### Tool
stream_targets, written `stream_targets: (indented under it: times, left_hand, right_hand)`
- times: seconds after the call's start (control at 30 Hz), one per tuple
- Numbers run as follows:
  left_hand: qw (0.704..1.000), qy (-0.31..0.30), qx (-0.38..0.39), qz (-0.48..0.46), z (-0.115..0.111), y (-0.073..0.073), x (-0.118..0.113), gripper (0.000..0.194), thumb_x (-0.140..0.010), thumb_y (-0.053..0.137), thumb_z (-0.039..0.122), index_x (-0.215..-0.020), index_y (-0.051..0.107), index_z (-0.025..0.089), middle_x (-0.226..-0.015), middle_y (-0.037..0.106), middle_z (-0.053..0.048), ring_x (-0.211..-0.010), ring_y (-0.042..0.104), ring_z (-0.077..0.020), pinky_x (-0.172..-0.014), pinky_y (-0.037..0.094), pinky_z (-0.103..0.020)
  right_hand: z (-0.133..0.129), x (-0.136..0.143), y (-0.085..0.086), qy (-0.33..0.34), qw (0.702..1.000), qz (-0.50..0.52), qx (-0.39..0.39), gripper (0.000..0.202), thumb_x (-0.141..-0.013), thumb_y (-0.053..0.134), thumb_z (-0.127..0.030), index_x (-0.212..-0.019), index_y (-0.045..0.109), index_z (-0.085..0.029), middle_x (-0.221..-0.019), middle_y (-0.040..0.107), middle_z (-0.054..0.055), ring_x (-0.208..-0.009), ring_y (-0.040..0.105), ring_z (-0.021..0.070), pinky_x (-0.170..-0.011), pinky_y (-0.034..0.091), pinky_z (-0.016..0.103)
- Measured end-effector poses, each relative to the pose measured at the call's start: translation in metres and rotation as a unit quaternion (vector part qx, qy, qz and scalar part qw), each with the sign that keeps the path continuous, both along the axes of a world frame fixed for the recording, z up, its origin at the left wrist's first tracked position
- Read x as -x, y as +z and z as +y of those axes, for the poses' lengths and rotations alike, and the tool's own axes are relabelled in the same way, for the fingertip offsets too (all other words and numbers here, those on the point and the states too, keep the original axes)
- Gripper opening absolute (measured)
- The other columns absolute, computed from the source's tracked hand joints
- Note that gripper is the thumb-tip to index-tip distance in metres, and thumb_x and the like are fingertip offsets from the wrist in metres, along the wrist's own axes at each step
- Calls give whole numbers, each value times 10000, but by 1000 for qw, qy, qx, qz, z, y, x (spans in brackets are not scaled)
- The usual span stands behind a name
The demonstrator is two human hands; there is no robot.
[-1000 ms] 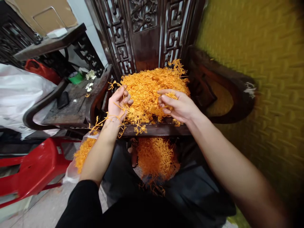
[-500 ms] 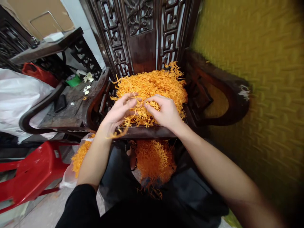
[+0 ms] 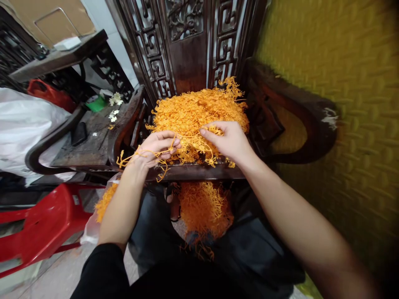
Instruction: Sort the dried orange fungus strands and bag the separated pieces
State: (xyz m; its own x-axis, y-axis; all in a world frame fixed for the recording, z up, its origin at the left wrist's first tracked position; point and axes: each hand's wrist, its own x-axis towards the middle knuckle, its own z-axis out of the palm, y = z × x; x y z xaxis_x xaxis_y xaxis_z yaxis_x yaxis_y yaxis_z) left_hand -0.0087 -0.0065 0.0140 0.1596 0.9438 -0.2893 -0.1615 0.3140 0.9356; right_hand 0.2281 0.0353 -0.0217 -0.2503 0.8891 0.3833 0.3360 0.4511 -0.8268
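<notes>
The right hand [image 3: 232,141] partly hides the orange heap [image 3: 193,109]; a red chair [image 3: 51,220] is cropped.

We see a tall, dark wood chair back [image 3: 190,64] with shapes cut into it, and a pale wall [image 3: 107,23] behind. On the left we find another dark wood chair [image 3: 89,157], a dark wood table [image 3: 59,61] and a shiny red plastic chair [image 3: 46,224] on the grey floor [image 3: 60,276]. On the right, the bumpy yellow surface [image 3: 343,62] looks blurry, so maybe it is a wall.
</notes>
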Motion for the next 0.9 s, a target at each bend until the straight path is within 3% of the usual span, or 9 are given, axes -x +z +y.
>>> stream_targets:
  times: [0.2, 0.3, 0.47, 0.53, 0.63, 0.7, 0.8, 0.9]
  left_hand:
    - [996, 85, 33, 15, 5, -8, -15, 271, -665, 899, 203, -689, 642, 122, -578, 581, 6, -393, 469, -24, -309, 208, -111]
    - [995, 89, 38, -15, 1, -7, -24, 271, -668, 861, 214, -715, 607, 134, -566, 561, 26, -381, 444, -21, -311, 211, -110]
    - [995, 71, 19, -66, -4, -8, -36, 276, -695, 776, 210, -696, 502, 179, -545, 529, 53, -370, 391, -24, -321, 200, -120]
    - [990, 122, -1, -67, 3, -10, -33, 264, -705, 720, 174, -683, 458, 191, -520, 488, 70, -357, 355, -22, -322, 181, -127]
    - [967, 240, -37, -74, 18, -10, -18, 249, -725, 661, 154, -683, 420, 198, -504, 409, 96, -351, 312, -12, -324, 157, -134]
    - [962, 254, -59, -85, 23, -8, -7, 233, -755, 659, 192, -711, 430, 199, -541, 434, 91, -372, 361, -15, -330, 203, -138]
    - [970, 208, -92, -86, 18, -4, 0, 194, -782, 674, 271, -814, 494, 207, -705, 609, 48, -488, 558, -51, -391, 382, -152]
    - [973, 185, -121, -71, 7, -3, -4, 238, -781, 697, 299, -879, 495, 218, -857, 707, 14, -629, 691, -95, -513, 527, -181]
  right_hand:
    - [-18, -9, 12, -19, 971, -89, -223, 390, -999, 629, -444, -1293, 758, -224, -1021, 713, 106, -907, 659, 252, -838, 537, 408]
    - [-27, 0, 10, 31, 947, -172, -268, 407, -1011, 609, -465, -1331, 734, -246, -998, 706, 102, -908, 631, 249, -764, 522, 379]
    - [-31, 24, -2, 44, 919, -248, -303, 354, -1067, 449, -258, -1122, 796, -220, -910, 720, 91, -842, 606, 225, -661, 476, 357]
    - [-37, 28, -1, 54, 910, -210, -355, 352, -1056, 443, -204, -996, 790, -213, -865, 725, 73, -794, 607, 206, -652, 478, 353]
    - [-52, 28, 5, 116, 900, -83, -412, 197, -1003, 554, -168, -958, 740, -218, -814, 727, 27, -735, 624, 168, -649, 512, 320]
    - [-58, 24, 10, 132, 909, 0, -397, 100, -959, 624, -156, -947, 697, -223, -869, 747, 21, -794, 678, 158, -695, 550, 301]
    - [-53, 15, 14, 61, 953, 97, -281, 80, -942, 641, -161, -892, 618, -218, -1124, 775, 75, -1027, 738, 210, -867, 593, 375]
    - [-39, 6, 11, 19, 977, 164, -138, 95, -940, 664, -207, -878, 594, -220, -1056, 796, 73, -935, 765, 220, -871, 608, 419]
